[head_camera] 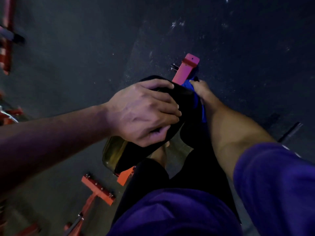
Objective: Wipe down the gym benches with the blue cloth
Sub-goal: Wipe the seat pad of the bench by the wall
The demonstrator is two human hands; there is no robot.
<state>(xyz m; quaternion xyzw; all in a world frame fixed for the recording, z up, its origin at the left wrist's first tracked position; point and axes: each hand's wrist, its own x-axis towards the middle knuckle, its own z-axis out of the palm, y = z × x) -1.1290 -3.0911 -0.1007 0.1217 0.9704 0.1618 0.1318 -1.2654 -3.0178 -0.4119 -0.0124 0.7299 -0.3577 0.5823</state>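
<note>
A black padded bench [185,106] with a yellowish side stands below me on a red metal frame [185,68]. My left hand [144,111] lies over the top of the pad, fingers curled across it and thumb tucked under its near edge. My right hand [203,92] holds the blue cloth [198,99] against the pad's far right side. Part of the cloth is hidden between the hand and the pad.
Dark speckled rubber floor [238,40] surrounds the bench. Red equipment frames lie at lower left [97,189] and along the left edge [6,53]. A dark metal bar [290,132] sits at right. My legs in dark trousers and a purple shirt fill the bottom.
</note>
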